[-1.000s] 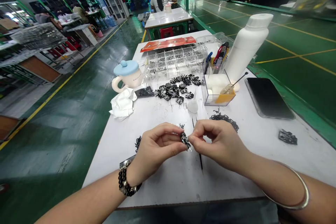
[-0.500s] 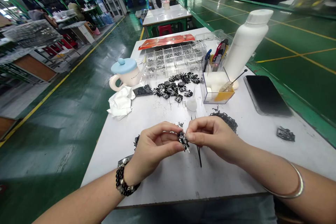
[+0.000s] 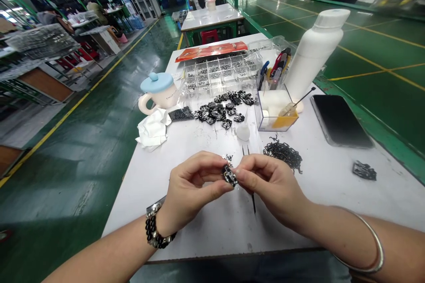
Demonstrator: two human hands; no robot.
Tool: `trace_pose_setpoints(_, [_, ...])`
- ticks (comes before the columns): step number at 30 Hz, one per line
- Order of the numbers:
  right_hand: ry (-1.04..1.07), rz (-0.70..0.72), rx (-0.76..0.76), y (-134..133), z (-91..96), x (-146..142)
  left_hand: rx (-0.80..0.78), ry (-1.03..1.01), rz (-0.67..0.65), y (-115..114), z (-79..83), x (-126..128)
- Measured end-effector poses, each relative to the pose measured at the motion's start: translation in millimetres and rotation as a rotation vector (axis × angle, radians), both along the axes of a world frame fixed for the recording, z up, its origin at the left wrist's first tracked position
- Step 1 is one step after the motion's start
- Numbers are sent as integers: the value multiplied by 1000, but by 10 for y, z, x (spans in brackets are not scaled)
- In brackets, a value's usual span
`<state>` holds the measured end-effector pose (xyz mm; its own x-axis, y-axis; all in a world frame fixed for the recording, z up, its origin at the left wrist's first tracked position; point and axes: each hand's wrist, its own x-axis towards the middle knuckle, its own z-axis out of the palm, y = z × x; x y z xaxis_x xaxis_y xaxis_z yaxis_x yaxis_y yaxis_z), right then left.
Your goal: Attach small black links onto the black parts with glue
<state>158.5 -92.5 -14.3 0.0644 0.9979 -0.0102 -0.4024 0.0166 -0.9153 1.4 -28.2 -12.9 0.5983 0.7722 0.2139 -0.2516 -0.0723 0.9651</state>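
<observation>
Between the fingertips of my left hand (image 3: 192, 185) is a small black part with silver metal pieces (image 3: 229, 176), tilted above the table. My right hand (image 3: 272, 181) is closed, its thumb and forefinger pinched against the right edge of that part. A pair of dark tweezers (image 3: 253, 203) shows beneath my right hand, points away from me; whether the hand touches it is hidden. Small silver pieces (image 3: 227, 158) lie just beyond the fingertips. To the right is a heap of small black hook-like pieces (image 3: 283, 152).
Similar black-and-silver parts (image 3: 212, 112) are piled before a clear compartment tray (image 3: 215, 80). A lidded mug (image 3: 162, 93) and crumpled tissue (image 3: 154, 130) stand left. Rightward are a clear box (image 3: 279, 121), white bottle (image 3: 315, 53), small white dropper bottle (image 3: 243, 131) and phone (image 3: 340, 120).
The part has turned slightly and shifted a little left in my fingers. My right hand has lowered slightly and its thumb has come up along the part's edge.
</observation>
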Motion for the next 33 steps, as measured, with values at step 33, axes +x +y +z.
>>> trace_pose_setpoints(33, [29,156,85,37,-115,79,246,13,79,-49,33,-17])
